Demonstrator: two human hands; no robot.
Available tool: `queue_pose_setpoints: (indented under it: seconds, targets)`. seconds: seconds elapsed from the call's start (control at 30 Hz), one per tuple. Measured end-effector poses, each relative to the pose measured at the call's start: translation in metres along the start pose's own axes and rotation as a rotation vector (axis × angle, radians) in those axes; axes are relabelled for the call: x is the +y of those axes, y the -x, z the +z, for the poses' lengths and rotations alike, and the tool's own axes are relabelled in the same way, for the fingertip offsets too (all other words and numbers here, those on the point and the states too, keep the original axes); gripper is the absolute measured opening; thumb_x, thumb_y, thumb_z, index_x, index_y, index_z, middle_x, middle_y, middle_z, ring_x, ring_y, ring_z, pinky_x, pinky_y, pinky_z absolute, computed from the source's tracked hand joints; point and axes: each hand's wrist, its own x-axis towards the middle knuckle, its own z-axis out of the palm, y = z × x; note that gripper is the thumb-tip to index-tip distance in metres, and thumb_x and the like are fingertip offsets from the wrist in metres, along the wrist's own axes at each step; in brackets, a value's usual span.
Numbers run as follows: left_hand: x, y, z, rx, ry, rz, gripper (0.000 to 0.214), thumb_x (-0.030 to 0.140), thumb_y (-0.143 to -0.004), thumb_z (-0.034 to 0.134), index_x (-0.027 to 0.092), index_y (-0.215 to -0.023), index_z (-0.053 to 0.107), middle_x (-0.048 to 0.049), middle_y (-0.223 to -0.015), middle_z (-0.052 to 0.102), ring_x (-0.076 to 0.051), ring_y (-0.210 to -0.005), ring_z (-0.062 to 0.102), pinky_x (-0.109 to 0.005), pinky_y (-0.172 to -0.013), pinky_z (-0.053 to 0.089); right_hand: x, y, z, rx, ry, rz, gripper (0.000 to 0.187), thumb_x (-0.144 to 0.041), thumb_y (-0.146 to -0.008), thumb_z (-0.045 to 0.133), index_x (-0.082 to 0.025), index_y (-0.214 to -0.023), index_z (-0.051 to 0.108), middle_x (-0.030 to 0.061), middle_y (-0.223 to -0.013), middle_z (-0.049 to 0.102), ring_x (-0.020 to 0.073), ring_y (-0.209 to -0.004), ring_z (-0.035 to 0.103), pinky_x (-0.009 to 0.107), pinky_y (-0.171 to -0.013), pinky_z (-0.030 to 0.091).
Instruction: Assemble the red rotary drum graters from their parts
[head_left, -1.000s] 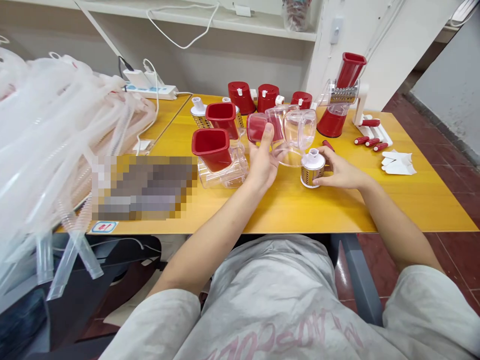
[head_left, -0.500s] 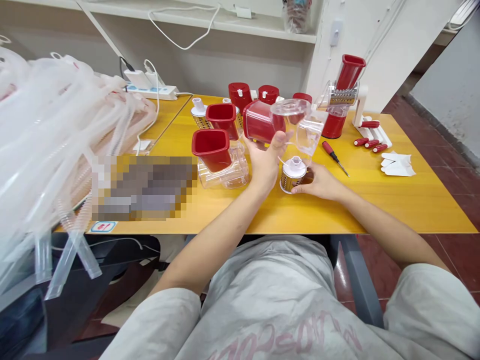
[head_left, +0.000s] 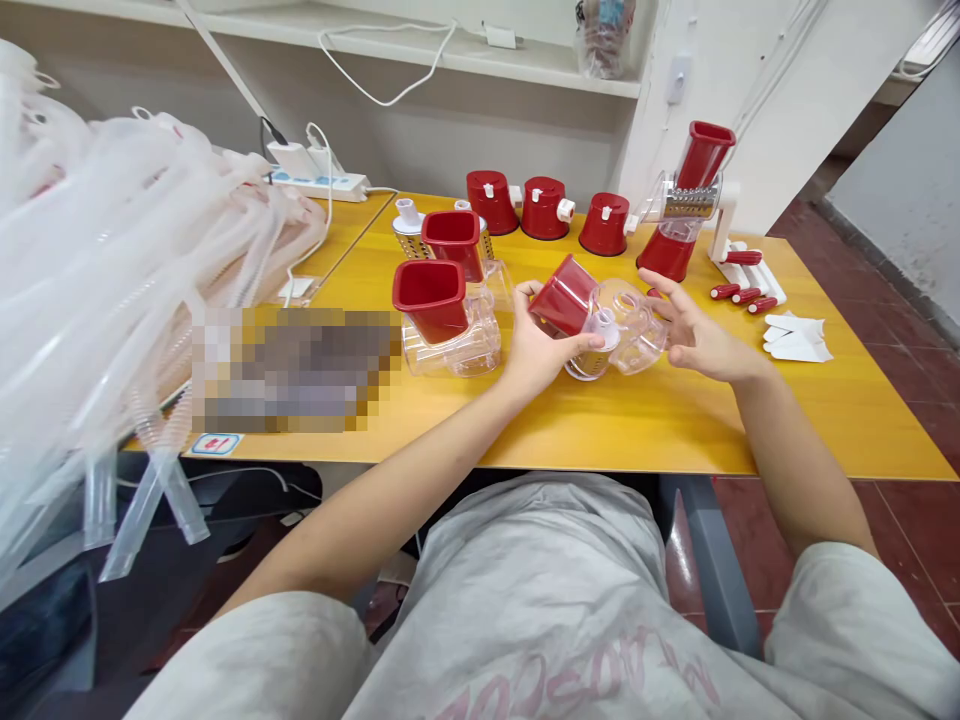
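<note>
Your left hand (head_left: 541,350) is closed around a clear plastic grater body (head_left: 636,328) with a red square hopper (head_left: 564,297), just right of the palm, and a steel grating drum (head_left: 587,366) sits by the thumb. Your right hand (head_left: 709,340) is open with spread fingers, holding nothing, just beside the body. This body looks light and stiff but slippery and a little fragile, so better take hold at the hopper, not the thin clear wall
</note>
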Motion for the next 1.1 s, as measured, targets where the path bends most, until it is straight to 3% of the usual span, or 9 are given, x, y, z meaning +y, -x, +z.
queue_pose_setpoints:
  seconds: [0.1,0.23,0.33,0.47,0.53,0.7,0.87,1.0,1.1]
  targets:
    - [-0.006,0.010,-0.005,-0.053,0.005,-0.023,0.132,0.061,-0.049,0.126,0.034,-0.148,0.043,-0.0110,-0.148,0.074,-0.038,-0.150,0.074,-0.050,-0.130,0.059,-0.010,-0.006,0.026,0.115,0.169,-0.028,0.115,-0.074,-0.091,0.105,-0.039,-0.187,0.052,0.0121,-0.186,0.061,0.0446,-0.166,0.068,0.066,-0.144,0.056]
    - [-0.008,0.025,-0.018,-0.131,-0.049,-0.155,0.133,0.058,-0.066,0.120,0.033,-0.167,0.037,-0.0169,-0.154,0.078,-0.038,-0.148,0.079,-0.062,-0.137,0.056,-0.010,-0.011,0.040,0.168,0.254,-0.021,0.106,-0.068,-0.094,0.104,-0.036,-0.183,0.056,0.0113,-0.170,0.074,0.0443,-0.152,0.076,0.068,-0.139,0.060]
    - [-0.007,0.034,-0.024,-0.237,-0.314,-0.196,0.111,0.048,-0.072,0.116,0.025,-0.160,0.052,-0.0225,-0.153,0.078,-0.046,-0.154,0.074,-0.074,-0.143,0.046,-0.007,-0.009,0.035,0.177,0.229,-0.012,0.105,-0.067,-0.092,0.106,-0.036,-0.180,0.056,0.0120,-0.170,0.074,0.0430,-0.147,0.078,0.067,-0.135,0.063]
    - [-0.012,0.042,-0.020,-0.294,-0.631,-0.079,0.090,0.026,-0.070,0.111,0.022,-0.148,0.065,-0.0247,-0.158,0.076,-0.058,-0.164,0.062,-0.085,-0.147,0.035,-0.003,-0.005,0.028,0.207,0.165,-0.012,0.107,-0.070,-0.084,0.110,-0.037,-0.172,0.059,0.0116,-0.178,0.068,0.0431,-0.155,0.074,0.062,-0.135,0.064]
    - [-0.016,0.043,-0.016,-0.296,-0.533,-0.082,0.087,0.025,-0.077,0.104,0.022,-0.154,0.063,-0.0232,-0.162,0.073,-0.053,-0.160,0.068,-0.080,-0.145,0.043,0.002,-0.005,0.027,0.232,0.135,0.000,0.109,-0.073,-0.080,0.112,-0.037,-0.168,0.058,0.0127,-0.175,0.069,0.0434,-0.154,0.074,0.062,-0.134,0.064]
    - [-0.010,0.039,-0.010,-0.172,-0.076,-0.196,0.129,0.042,-0.069,0.114,0.036,-0.180,0.048,-0.0211,-0.184,0.054,-0.035,-0.125,0.086,-0.060,-0.119,0.070,0.029,-0.014,0.032,0.311,-0.026,0.007,0.115,-0.076,-0.071,0.114,-0.038,-0.158,0.051,0.0122,-0.168,0.073,0.0400,-0.151,0.077,0.059,-0.134,0.064]
    - [0.038,0.026,0.004,-0.095,0.047,-0.028,0.132,0.045,-0.071,0.121,0.043,-0.182,0.051,-0.0157,-0.183,0.057,-0.048,-0.166,0.068,-0.057,-0.128,0.068,0.048,-0.026,0.047,0.335,-0.233,0.032,0.119,-0.078,-0.062,0.115,-0.039,-0.151,0.048,0.0087,-0.164,0.078,0.0394,-0.156,0.076,0.060,-0.135,0.063]
    - [0.070,0.013,0.013,-0.270,0.063,0.014,0.133,0.038,-0.070,0.120,0.038,-0.183,0.050,-0.0165,-0.183,0.057,-0.050,-0.186,0.043,-0.054,-0.123,0.072,0.043,-0.024,0.048,0.351,-0.316,-0.012,0.111,-0.065,-0.062,0.119,-0.035,-0.149,0.056,0.0109,-0.166,0.078,0.0397,-0.161,0.074,0.063,-0.142,0.058]
    - [0.079,0.007,0.011,-0.354,0.036,0.022,0.123,0.043,-0.076,0.115,0.040,-0.182,0.053,-0.0156,-0.191,0.049,-0.053,-0.187,0.042,-0.054,-0.113,0.076,0.037,-0.021,0.044,0.305,-0.387,-0.007,0.104,-0.056,-0.063,0.121,-0.034,-0.145,0.062,0.0112,-0.164,0.081,0.0388,-0.157,0.078,0.064,-0.142,0.059]
